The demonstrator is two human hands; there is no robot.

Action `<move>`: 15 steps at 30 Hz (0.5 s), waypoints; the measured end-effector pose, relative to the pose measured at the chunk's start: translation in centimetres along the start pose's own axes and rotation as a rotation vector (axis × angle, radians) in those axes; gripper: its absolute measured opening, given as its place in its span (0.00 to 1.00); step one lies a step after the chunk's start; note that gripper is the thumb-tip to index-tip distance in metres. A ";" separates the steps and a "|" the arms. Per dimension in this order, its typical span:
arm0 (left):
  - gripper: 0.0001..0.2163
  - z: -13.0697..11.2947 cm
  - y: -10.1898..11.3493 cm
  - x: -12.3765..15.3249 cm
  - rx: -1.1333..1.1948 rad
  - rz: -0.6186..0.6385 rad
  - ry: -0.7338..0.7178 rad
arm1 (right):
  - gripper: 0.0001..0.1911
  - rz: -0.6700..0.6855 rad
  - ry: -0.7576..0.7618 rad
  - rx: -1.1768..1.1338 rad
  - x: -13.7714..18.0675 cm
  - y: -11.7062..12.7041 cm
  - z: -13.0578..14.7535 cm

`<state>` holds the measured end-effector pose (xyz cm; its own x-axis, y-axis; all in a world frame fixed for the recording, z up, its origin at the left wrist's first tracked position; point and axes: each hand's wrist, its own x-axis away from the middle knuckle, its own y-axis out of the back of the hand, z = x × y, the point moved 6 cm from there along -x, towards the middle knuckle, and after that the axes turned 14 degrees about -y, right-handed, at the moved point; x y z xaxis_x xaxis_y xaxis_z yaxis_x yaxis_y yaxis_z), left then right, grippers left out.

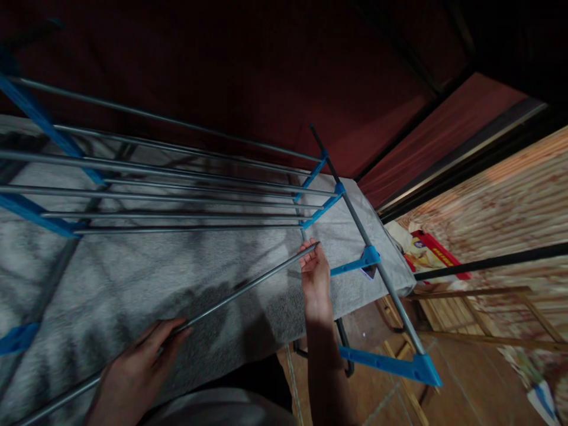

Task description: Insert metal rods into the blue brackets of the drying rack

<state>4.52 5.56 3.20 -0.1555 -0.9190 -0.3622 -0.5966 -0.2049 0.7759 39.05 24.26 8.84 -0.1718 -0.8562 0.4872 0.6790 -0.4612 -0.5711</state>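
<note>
- A loose grey rod [231, 296] lay slantwise over the grey towel [133, 284], from the lower left up to the rack's right end.
- The left hand [133, 373] gripped the rod low down, fingers [171, 332] curled round it.
- The right hand [315, 275] held the rod's upper tip, fingers [312, 247] closed narrowly on it, just beside a blue bracket [322, 208].
- The rack [177, 189] stood across the towel: grey bars running left to right, blue brackets at both ends.
- The towel's right edge ended near a slanted grey side tube [377, 266]; past it the tiled floor [465, 378] dropped away.
- To the right lay wooden slats [465, 313], a red packet [432, 251] and a brick wall [501, 207], crowding that side.
- Room lay open over the towel between the hands.
</note>
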 end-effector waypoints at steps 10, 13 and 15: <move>0.20 0.1 -0.3 0.5 -0.055 0.143 -0.026 | 0.05 0.075 0.063 0.015 0.1 1.2 0.3; 0.19 -0.3 -0.4 1.2 -0.155 0.100 -0.015 | 0.09 0.092 0.126 0.039 0.4 1.7 0.4; 0.18 -0.4 -0.4 1.5 -0.208 0.063 -0.020 | 0.11 0.088 0.149 0.035 0.5 1.9 0.4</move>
<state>4.83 4.14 2.56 -0.2042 -0.9259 -0.3177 -0.4100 -0.2138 0.8867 40.50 23.01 8.25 -0.2132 -0.9190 0.3316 0.7200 -0.3772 -0.5825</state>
